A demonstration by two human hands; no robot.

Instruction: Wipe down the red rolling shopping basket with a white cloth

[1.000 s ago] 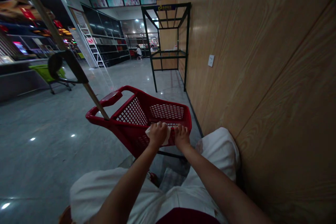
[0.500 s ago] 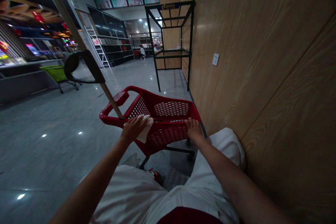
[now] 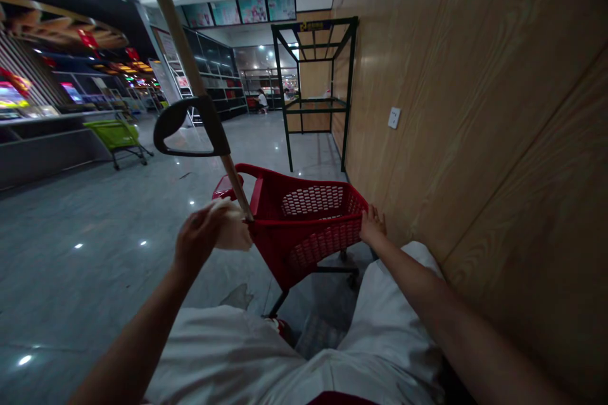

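A red plastic shopping cart with perforated basket sides stands in front of my knees. My left hand is closed on a white cloth, slightly blurred, just outside the handle end of the cart. My right hand grips the basket's rim at its far right corner, near the wall. A wooden pole with a dark looped handle slants down to the cart's left side, close to the cloth. The cart's push bar is partly hidden behind the pole and cloth.
A wood-panelled wall with a socket runs close along my right. Ahead stands a dark metal rack frame. A green cart is at the left, and a person crouches far back. A scrap lies on the floor.
My left hand with the cloth has moved off the basket's near rim, left past the pole. My right hand has slid right to the corner. The view has shifted slightly.
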